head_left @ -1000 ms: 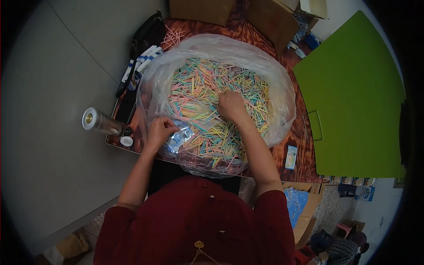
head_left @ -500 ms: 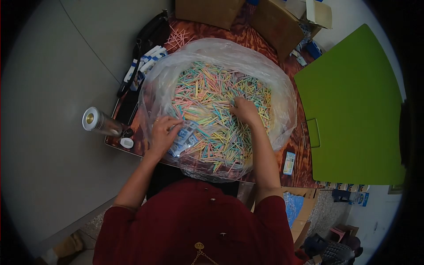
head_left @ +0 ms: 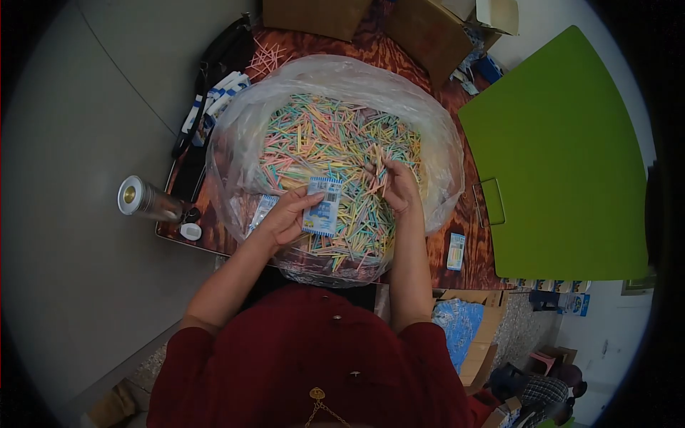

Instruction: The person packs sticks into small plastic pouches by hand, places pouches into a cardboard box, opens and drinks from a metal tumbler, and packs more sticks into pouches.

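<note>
A wide clear plastic bag (head_left: 444,135) lies open on the table, filled with thin pastel sticks (head_left: 314,135) in pink, yellow, green and blue. My left hand (head_left: 287,216) grips a small blue-and-white printed packet (head_left: 322,208) above the heap, thumb across its front. My right hand (head_left: 402,189) is closed around a small bunch of pastel sticks (head_left: 377,167) whose ends poke up past the fingers. More blue-and-white packets (head_left: 262,211) lie by the bag's left side, partly behind my left hand.
A metal-lidded jar (head_left: 146,198) and a white oval object (head_left: 190,231) are at the left. Loose pink sticks (head_left: 267,58) and cardboard boxes (head_left: 428,39) sit at the back. A green panel (head_left: 564,164) stands right, near a single packet (head_left: 456,251). Another person (head_left: 546,392) is at the lower right.
My left hand has picked up one packet and moved it right over the heap. My right hand has lifted out of the sticks with a bunch in it. The view has shifted slightly.
</note>
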